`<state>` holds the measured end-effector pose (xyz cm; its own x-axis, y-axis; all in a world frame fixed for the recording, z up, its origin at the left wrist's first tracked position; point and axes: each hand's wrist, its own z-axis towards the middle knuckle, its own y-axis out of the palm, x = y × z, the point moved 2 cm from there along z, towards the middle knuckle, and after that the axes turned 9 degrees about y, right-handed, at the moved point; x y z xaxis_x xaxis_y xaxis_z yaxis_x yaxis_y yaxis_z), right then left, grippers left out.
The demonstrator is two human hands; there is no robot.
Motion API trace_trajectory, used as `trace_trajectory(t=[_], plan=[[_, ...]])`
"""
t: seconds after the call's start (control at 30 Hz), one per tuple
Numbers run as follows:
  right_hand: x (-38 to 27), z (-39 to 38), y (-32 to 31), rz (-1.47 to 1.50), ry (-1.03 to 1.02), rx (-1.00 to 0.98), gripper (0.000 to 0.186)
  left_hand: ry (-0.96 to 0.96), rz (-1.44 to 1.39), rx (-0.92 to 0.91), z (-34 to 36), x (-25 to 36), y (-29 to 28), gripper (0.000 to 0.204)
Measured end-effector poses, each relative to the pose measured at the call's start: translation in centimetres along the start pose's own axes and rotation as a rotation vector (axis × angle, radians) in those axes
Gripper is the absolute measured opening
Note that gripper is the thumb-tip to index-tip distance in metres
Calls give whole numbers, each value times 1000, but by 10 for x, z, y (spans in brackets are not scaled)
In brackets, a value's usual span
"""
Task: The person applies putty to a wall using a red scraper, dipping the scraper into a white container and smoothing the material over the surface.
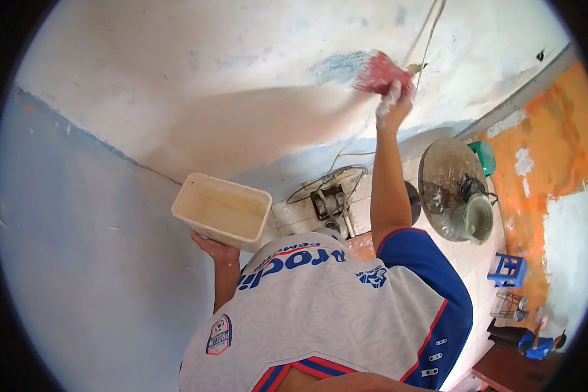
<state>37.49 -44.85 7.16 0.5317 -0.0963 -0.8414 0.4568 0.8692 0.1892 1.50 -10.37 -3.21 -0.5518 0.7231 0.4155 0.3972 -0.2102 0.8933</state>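
My right hand (396,106), whitened at the fingers, is raised to the wall and closed around a red wide brush (380,76). The brush's frayed edge is smeared by motion and lies beside a dark bluish wet-looking patch (338,68) on the pale wall (242,59). Lower down on the left, my left hand (214,245) supports a whitish rectangular tub (221,234) by its underside and near side. Cloudy pale liquid (225,210) is inside. Most of the left hand's fingers are hidden beneath the tub.
A thin cable (430,39) runs down the wall by the brush. Below stand a fan (330,199), a round splattered table (438,189) with a pail (473,221), a green stool (483,157) and a blue stool (508,270). Another person (536,343) is at the far lower right.
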Motion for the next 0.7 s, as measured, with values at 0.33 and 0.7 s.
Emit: trace_trajectory(t=[0.33,0.7], plan=[[0,-5,7,-100,11,-54,26,69,50,108,-27,-43,19,67],[-22,10,5,-18,224,-238,23,173,67,171,-55,-108,67,66]])
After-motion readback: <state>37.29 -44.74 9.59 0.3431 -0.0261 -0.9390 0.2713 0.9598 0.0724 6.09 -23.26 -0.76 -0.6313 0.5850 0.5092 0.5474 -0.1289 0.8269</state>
